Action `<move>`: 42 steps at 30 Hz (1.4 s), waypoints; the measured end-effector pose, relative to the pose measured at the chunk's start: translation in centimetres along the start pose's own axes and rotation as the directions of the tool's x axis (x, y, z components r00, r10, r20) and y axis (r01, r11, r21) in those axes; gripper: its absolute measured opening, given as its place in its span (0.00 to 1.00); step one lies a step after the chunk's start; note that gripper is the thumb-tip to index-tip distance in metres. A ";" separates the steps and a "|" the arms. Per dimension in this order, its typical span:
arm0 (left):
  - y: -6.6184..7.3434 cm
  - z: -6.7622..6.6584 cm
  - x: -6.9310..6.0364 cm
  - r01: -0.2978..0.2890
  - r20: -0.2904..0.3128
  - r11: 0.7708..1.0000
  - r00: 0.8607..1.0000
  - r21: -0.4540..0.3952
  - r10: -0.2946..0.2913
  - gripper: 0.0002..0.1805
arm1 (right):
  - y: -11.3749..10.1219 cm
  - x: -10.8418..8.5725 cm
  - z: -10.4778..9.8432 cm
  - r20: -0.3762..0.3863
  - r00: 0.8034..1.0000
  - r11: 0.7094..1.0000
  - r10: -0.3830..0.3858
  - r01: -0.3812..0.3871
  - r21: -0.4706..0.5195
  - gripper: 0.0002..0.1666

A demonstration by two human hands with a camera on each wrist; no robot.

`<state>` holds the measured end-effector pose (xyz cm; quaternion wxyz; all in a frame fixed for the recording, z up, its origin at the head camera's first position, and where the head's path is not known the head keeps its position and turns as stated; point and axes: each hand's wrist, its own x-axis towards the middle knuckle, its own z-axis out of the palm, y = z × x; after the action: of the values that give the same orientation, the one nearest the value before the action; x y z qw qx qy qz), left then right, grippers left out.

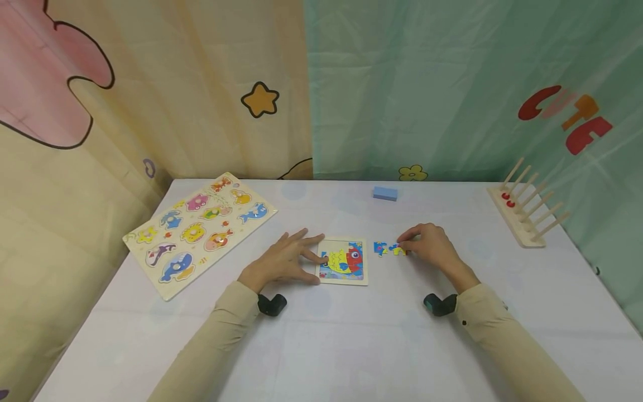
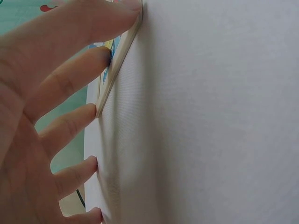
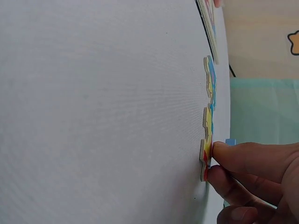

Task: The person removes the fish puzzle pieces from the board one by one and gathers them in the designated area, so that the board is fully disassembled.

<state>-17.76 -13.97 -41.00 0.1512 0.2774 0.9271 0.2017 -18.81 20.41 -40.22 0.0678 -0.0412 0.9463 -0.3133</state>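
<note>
A small jigsaw board (image 1: 343, 282) lies flat on the table, its fish picture partly filled, with bare wood showing along the upper left. My left hand (image 1: 286, 259) spreads its fingers at the board's left side; the thumb (image 2: 107, 21) rests on the near edge and the index finger reaches over the picture. To the right of the board are loose jigsaw pieces (image 1: 379, 248), blue with yellow. My right hand (image 1: 432, 245) pinches a jigsaw piece (image 3: 204, 158) with red and yellow on it between thumb and index finger, low at the tabletop. Its fingertips partly cover that piece.
A large wooden peg puzzle (image 1: 201, 231) with sea animals lies at the left. At the back stands a blue block (image 1: 385, 194). On the right is a wooden rack (image 1: 522, 223) with upright pegs and a few red beads. Curtains (image 1: 351, 84) hang behind the table.
</note>
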 end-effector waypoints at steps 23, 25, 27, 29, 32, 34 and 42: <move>-0.1 0.0 -0.1 -0.004 -0.010 1.000 1.000 0.004 0.004 0.27 | -2.1 0.4 0.6 -0.012 1.000 1.000 0.011 -0.011 0.008 0.14; -0.1 0.0 -0.1 -0.006 -0.011 1.000 1.000 0.005 0.006 0.27 | -2.7 0.6 0.9 -0.020 1.000 1.000 0.004 -0.003 0.004 0.13; -0.1 0.0 -0.1 -0.007 -0.011 1.000 1.000 0.003 0.007 0.27 | -3.2 0.8 1.3 -0.024 1.000 1.000 -0.011 0.011 0.001 0.13; -0.1 0.0 -0.1 -0.009 -0.012 1.000 1.000 0.000 0.009 0.27 | -3.8 1.1 1.7 -0.023 0.999 1.000 -0.029 0.028 -0.001 0.13; -0.1 0.0 -0.1 -0.009 -0.011 1.000 1.000 -0.006 0.009 0.27 | -4.6 1.4 2.4 -0.008 0.999 0.999 -0.044 0.044 0.011 0.13; -0.1 0.0 -0.1 -0.009 -0.012 1.000 1.000 -0.008 0.009 0.27 | -5.2 1.6 2.9 0.004 0.999 0.999 -0.044 0.044 0.023 0.13; 0.0 0.0 -0.1 -0.003 -0.006 1.000 1.000 -0.003 0.003 0.27 | -7.3 2.1 4.5 0.042 0.999 0.998 -0.030 0.028 0.051 0.13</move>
<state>-17.73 -14.02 -40.99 0.1483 0.2778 0.9269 0.2043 -19.88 11.67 -39.66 0.0843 -0.0600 0.9358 -0.3371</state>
